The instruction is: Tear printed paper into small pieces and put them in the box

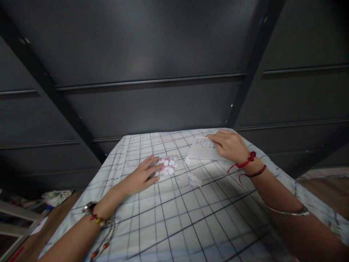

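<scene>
My right hand point(227, 145) pinches the top edge of a flat white scraper point(203, 152), which has a row of cut-out marks near that edge. Its long lower edge is down at the tablecloth, and my fingers hide its right part. My left hand point(143, 174) lies with fingers spread at the left side of a small pile of white and pink paper scraps point(168, 165), the fingertips touching it. Between the hands and nearer to me sits a smaller cluster of white scraps point(194, 179). A few tiny bits point(187, 160) lie by the scraper's left corner.
A white tablecloth with dark grid lines point(174, 214) covers the table. Dark grey panels point(152, 109) stand right behind its far edge. At lower left are a pale wooden frame point(16, 218) and a crumpled cloth or bag point(56, 197) above a wooden floor.
</scene>
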A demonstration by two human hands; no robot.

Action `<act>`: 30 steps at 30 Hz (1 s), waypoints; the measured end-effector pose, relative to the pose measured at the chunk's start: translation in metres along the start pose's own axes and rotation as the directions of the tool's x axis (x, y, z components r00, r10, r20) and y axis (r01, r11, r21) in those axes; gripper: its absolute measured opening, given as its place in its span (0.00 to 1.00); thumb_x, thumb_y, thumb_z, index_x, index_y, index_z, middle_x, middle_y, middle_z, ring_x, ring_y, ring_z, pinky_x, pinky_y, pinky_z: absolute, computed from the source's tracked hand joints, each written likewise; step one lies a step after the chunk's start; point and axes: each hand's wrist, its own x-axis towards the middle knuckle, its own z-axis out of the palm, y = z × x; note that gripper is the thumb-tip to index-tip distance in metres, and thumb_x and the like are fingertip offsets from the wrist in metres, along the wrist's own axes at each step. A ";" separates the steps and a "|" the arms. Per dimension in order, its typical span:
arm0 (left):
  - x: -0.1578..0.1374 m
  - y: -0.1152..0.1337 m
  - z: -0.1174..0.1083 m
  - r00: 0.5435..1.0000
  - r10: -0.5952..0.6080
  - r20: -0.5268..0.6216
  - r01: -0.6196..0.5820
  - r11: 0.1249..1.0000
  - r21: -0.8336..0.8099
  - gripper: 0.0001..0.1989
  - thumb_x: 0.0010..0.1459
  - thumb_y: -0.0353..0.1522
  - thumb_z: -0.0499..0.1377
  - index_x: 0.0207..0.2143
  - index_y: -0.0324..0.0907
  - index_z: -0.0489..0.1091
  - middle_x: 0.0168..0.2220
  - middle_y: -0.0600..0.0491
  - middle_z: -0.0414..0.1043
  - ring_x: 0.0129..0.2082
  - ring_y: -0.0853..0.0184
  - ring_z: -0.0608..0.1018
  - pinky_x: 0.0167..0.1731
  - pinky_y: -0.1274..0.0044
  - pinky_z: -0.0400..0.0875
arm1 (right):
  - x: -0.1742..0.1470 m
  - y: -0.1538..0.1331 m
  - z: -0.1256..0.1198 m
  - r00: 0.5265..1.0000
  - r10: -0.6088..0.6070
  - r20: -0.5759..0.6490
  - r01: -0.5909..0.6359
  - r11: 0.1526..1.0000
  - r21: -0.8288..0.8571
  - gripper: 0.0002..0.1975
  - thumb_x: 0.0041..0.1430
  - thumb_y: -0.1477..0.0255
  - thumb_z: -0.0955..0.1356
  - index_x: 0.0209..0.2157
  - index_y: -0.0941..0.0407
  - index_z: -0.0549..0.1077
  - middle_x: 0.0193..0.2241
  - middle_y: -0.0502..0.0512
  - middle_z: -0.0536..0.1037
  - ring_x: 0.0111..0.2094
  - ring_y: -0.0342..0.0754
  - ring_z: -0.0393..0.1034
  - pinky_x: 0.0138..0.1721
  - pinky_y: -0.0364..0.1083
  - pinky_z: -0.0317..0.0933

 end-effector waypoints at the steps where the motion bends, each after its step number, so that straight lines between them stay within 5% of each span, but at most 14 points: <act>1: 0.000 0.000 0.000 1.000 -0.003 -0.003 0.003 1.000 -0.004 0.20 0.63 0.37 0.49 0.57 0.46 0.55 0.61 0.49 0.47 0.61 0.55 0.46 0.56 0.58 0.50 | 0.000 -0.001 0.001 1.000 -0.009 0.023 0.009 1.000 -0.006 0.14 0.53 0.79 0.58 0.35 0.59 0.74 0.26 0.56 0.76 0.30 0.47 0.68 0.33 0.46 0.62; 30: 0.000 0.005 -0.005 0.999 0.014 0.040 -0.012 0.999 -0.044 0.23 0.62 0.39 0.51 0.58 0.48 0.53 0.62 0.52 0.44 0.61 0.54 0.44 0.57 0.58 0.46 | 0.001 0.003 -0.009 0.991 -0.129 0.027 0.121 0.974 0.192 0.13 0.58 0.74 0.58 0.33 0.57 0.74 0.30 0.54 0.77 0.32 0.46 0.71 0.35 0.45 0.63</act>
